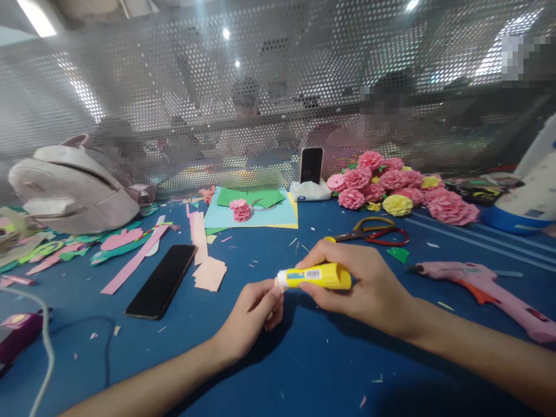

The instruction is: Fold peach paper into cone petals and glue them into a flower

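Observation:
A yellow glue stick (319, 277) lies sideways in my right hand (369, 284), its white end pointing left. That end touches a small pale-pink paper piece (278, 284), mostly hidden, which my left hand (256, 313) pinches between thumb and forefinger. To the left of my hands rests a stack of pale-peach paper pieces (210, 274), with a paper strip (200, 238) just behind it. Farther back, a pink paper flower (240, 210) sits on light-blue paper (269, 219) beside green sheets (270, 198).
Scissors (369, 231) and a pink glue gun (478, 282) lie to the right. Pink and yellow paper flowers (391, 179) are piled behind. A black phone (163, 281), a white backpack (78, 188) and a cable (48, 347) are on the left. A perforated metal screen (195, 104) bounds the back.

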The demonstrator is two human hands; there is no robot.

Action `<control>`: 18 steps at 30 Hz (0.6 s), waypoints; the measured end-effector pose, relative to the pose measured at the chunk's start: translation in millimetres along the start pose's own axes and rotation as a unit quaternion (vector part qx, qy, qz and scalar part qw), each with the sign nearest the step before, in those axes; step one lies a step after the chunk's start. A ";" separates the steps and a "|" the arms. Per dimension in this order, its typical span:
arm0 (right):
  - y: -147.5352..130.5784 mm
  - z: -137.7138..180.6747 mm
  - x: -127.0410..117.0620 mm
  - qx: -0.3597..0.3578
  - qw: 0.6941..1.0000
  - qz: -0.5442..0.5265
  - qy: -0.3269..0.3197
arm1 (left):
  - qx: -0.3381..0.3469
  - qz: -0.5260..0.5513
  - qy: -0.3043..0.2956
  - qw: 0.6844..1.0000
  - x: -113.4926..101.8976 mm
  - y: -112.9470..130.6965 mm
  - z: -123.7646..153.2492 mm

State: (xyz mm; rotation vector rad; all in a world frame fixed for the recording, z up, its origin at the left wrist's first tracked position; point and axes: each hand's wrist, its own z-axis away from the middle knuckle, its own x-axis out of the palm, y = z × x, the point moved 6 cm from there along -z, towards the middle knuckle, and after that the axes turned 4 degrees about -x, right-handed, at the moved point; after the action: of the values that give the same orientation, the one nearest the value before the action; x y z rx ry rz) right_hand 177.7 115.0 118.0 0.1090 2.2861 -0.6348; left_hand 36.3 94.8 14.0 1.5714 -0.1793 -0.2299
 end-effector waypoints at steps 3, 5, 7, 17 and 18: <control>-3.4 0.4 6.9 -0.036 0.998 0.039 -0.022 | 0.004 -0.015 0.000 1.000 0.8 1.8 0.9; -3.9 0.6 11.3 -0.053 0.996 0.062 -0.035 | 0.004 -0.025 -0.004 1.000 1.3 2.0 0.8; -4.8 1.1 14.4 -0.071 0.993 0.082 -0.043 | 0.004 -0.033 -0.005 0.999 1.2 1.5 0.2; -14.3 4.3 20.1 -0.140 0.979 0.139 -0.043 | -0.006 -0.084 0.014 0.996 1.0 -1.0 1.2; -15.1 4.2 19.6 -0.143 0.980 0.135 -0.037 | -0.008 -0.098 0.017 0.995 1.2 -1.5 1.7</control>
State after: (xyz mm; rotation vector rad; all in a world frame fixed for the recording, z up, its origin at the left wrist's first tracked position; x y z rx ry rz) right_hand 162.5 97.6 108.3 0.2472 2.2138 -0.1637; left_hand 37.0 92.8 12.5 1.5772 0.0036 -0.3564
